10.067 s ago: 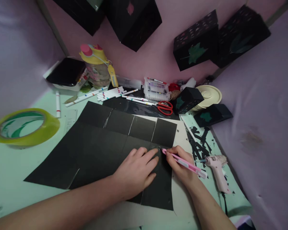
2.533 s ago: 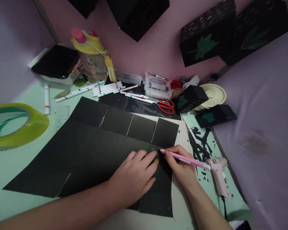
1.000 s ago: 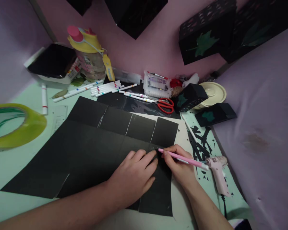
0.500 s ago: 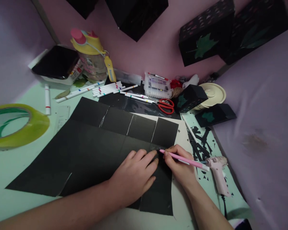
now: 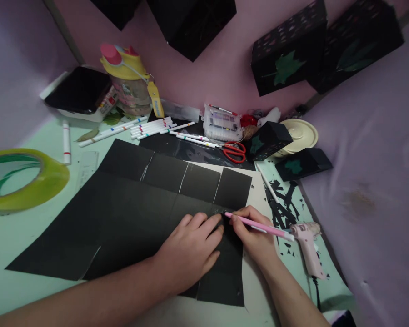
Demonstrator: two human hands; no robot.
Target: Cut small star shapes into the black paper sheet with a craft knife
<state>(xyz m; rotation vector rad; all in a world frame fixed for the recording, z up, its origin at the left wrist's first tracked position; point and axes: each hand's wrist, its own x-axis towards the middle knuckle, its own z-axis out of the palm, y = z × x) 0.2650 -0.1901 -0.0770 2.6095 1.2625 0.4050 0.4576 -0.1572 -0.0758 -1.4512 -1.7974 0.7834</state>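
Observation:
A large sheet of black card with slits along its far and near edges lies over a pale board. My left hand rests flat on the card, fingers stretched and a little apart, holding nothing. Close to its fingertips, my right hand pinches a slim pink pen-shaped tool with a pale rear end. The tool's dark tip touches the card near small light marks. Whether that tip is a blade or a nib is too small to tell.
At the right are black paper scraps and a pink glue gun. Red-handled scissors, white markers and a bottle stand or lie behind. Yellow-green tape is at left. Black boxes hang above.
The whole view has shifted very slightly. Both hands stay in nearly the same place on the card, and the pink tool's tip remains by the light marks.

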